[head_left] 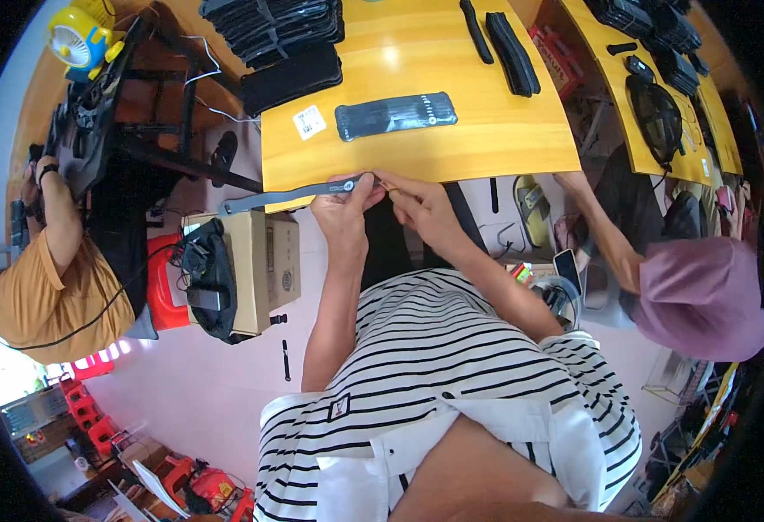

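1. A long grey strap (291, 196) is held at the near edge of the yellow table (486, 130), just in front of the striped shirt (452, 365).
2. Left hand (343, 209): the grip is pressed together on the strap near its right end, where a small round metal fitting (348, 185) is seen; the thumb lies on top of the strap.
3. Right hand (421, 204): fingers are pinched on a thin, small piece just beside the strap's right end; what that piece is cannot be told.
4. The strap runs out leftward from the left hand, past the table corner, hanging free over a cardboard box (264, 265) on the floor.
5. On the table, beyond the hands, a flat clear packet of dark straps (397, 115) is laid, with a small white label (309, 123) just to its left.
6. Further back, a stack of black packets (273, 26) and two loose black strips (504, 39) are noted.
7. A black bag (210, 283) is rested against the box's left side.
8. Another person in an orange shirt (47, 296) is seated at far left; a person in a mauve top (704, 296) is at right, near a second yellow table (626, 96).
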A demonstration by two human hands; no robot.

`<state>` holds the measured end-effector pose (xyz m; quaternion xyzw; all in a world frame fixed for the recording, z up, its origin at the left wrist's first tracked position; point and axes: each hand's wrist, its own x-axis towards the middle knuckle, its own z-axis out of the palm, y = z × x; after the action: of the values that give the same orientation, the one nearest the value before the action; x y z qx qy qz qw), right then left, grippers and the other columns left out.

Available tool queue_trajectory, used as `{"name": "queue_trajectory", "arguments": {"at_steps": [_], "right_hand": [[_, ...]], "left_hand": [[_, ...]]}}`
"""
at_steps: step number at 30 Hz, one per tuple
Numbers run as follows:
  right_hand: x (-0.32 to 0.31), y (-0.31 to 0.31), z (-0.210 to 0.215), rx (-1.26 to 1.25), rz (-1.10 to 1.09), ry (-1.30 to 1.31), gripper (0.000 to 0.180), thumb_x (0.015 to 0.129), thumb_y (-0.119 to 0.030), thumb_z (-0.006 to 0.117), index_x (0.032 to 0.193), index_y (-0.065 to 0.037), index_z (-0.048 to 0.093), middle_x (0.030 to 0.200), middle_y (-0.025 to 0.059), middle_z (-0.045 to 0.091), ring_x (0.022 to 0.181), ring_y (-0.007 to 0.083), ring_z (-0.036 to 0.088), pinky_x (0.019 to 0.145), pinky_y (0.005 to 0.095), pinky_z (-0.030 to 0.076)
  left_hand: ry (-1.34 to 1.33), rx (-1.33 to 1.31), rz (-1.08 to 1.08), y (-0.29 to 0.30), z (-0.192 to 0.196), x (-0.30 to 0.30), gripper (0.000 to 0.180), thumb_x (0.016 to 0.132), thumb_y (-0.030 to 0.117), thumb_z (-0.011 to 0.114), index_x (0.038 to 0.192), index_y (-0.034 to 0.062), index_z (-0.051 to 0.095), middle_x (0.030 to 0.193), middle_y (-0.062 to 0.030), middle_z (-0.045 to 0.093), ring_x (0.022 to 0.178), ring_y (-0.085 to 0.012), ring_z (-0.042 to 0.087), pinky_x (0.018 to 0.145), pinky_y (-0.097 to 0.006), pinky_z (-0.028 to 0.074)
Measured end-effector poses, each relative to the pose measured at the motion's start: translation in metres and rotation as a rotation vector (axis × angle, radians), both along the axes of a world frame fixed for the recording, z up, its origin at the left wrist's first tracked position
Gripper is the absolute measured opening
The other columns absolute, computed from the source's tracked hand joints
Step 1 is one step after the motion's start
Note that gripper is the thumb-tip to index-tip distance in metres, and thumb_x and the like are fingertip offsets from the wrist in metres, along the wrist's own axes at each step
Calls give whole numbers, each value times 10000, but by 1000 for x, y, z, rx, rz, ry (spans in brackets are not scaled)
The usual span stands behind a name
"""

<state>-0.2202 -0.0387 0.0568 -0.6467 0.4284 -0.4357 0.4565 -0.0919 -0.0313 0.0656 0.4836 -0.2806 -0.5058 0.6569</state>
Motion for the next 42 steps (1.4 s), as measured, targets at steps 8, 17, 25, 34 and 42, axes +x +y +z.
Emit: {"name": "queue_trajectory", "arguments": {"at_steps": [8,17,25,34,42], "right_hand": [[-12,-5,7,-407,-120,370,405,756,-34,524,1130,-174,592,702,110,575,593,288,576,502,360,456],[-39,-25,13,-423,304,444,402,740,-7,554,1106,-168,596,783,104,608,766,280,603,613,375,465],[-25,14,31,-370,67,582,413,762,-51,531,1160,-158,560,694,87,564,590,247,579,485,362,459],[-26,9,38,180,98,151,257,803,-62,547,1044,-97,628,808,133,637,688,259,620,600,324,476],[-33,-2,47,154,286,82,245,817,-44,546,1049,-52,626,784,96,649,677,178,611,625,279,465]], "left_hand": [[-72,-45,4,1,-2,2,122,790,-15,614,909,-23,592,827,-97,635,661,-149,631,603,-250,551],[-54,283,-382,1,-2,24,131,765,25,641,879,-28,604,777,-119,645,623,-201,652,559,-256,554],[55,398,-491,-3,19,33,161,795,120,642,870,-19,610,724,-121,652,591,-188,646,518,-258,541],[-487,235,-434,14,42,14,199,821,143,623,743,-40,624,623,-89,626,549,-107,600,506,-207,478],[-636,58,-520,17,49,25,181,811,96,608,692,-41,597,593,-81,610,529,-108,593,493,-205,465]]}}
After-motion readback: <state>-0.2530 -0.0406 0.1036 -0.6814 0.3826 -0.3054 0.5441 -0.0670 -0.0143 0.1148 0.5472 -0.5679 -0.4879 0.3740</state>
